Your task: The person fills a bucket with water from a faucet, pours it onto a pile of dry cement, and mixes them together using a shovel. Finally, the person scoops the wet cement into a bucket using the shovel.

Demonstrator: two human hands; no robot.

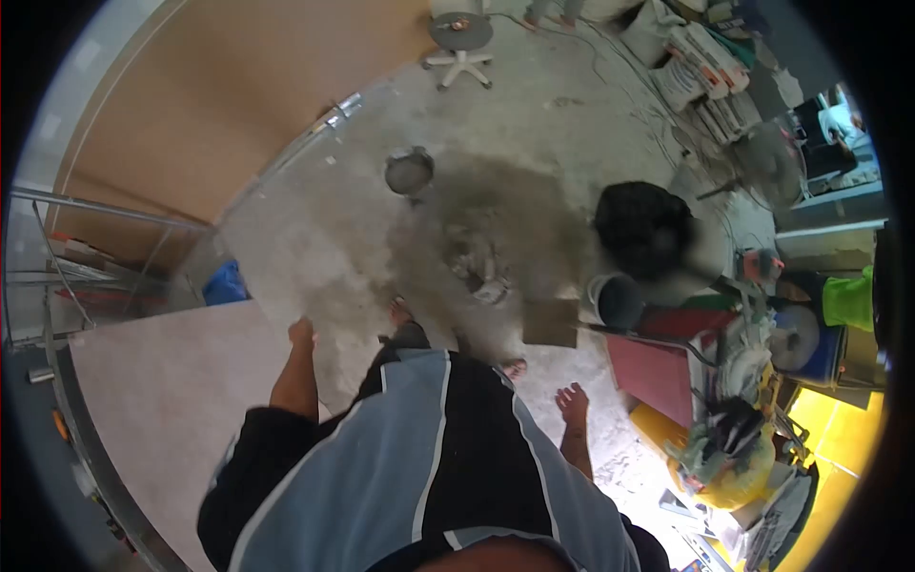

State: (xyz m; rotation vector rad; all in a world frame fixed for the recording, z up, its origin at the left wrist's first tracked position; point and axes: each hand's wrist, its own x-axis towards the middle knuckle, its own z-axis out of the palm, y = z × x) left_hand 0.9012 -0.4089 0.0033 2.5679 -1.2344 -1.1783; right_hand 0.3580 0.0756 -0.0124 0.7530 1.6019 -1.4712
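My left hand [301, 332] hangs beside my body, above the floor near the edge of a pale board. Its fingers are foreshortened and I cannot make them out; no object shows in it. On the other side, my right hand [573, 402] is open with fingers apart, holding nothing, nearest to a dark red panel [653, 377]. In front of my bare feet a dark, damp-looking patch [534, 210] covers the concrete floor, with a small heap of grey rubble or mix [481, 272] on it. A round grey bucket or basin [410, 172] stands at the patch's far left edge.
A black bag [643, 229] and a grey bucket [615, 300] stand to the right, near a brown square piece [551, 322]. Farther off are a stool on wheels [460, 38], stacked sacks [705, 67] and cables. A pale board [181, 381] lies left. Someone's feet show at the top.
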